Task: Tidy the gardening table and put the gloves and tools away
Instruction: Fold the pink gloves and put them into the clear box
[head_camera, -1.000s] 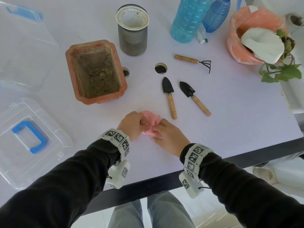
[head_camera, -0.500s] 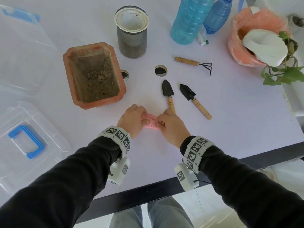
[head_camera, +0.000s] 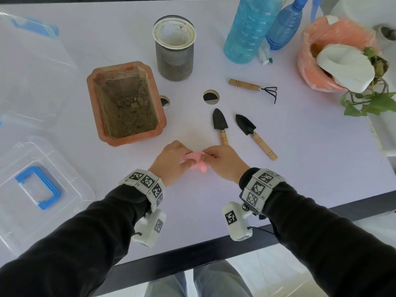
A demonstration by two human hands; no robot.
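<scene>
Pale table point(head_camera: 300, 172): left hand point(head_camera: 171, 162) and right hand point(head_camera: 224, 162) pinch the gloves point(head_camera: 198, 163), apparently folding; next, carry the bundle to the box point(head_camera: 32, 71) at ten o'clock without it springing open.

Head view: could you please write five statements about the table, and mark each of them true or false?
1. The left hand and the right hand both hold the pink glove. True.
2. Two trowels lie on the table, with their blades pointing away from the person. True.
3. The rake lies inside the planter. False: it lies on the table, beyond the trowels.
4. The grey mesh cup lies on its side. False: it stands upright.
5. The clear lid with the blue handle is on the person's right. False: it is on the left.
</scene>
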